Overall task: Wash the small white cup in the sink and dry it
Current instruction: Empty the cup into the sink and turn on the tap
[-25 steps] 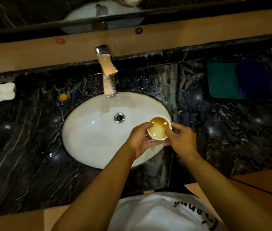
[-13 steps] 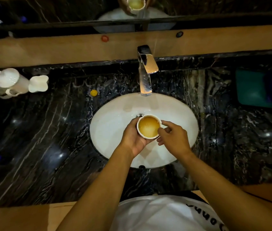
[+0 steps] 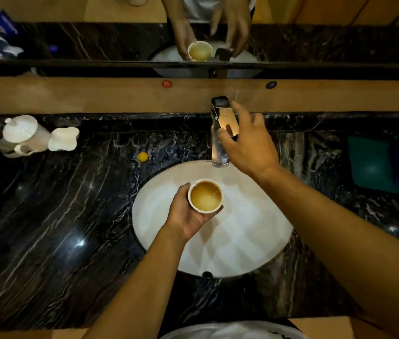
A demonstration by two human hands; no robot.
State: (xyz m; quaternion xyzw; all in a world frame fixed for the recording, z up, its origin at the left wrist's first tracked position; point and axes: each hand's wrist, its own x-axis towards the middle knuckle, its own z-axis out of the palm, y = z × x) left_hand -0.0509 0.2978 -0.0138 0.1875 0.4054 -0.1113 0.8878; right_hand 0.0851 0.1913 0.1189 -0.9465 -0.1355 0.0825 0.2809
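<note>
Reaching up-frame, the right hand (image 3: 247, 145) spreads loose fingers at the faucet lever (image 3: 225, 117), gripping nothing yet. The left hand (image 3: 188, 214) cradles the small white cup (image 3: 205, 195), upright, centre frame over the sink (image 3: 254, 241), below the spout.

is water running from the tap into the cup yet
No, nothing flows from the tap; the right hand is only at its lever, and the left hand holds the cup over the sink.
</note>
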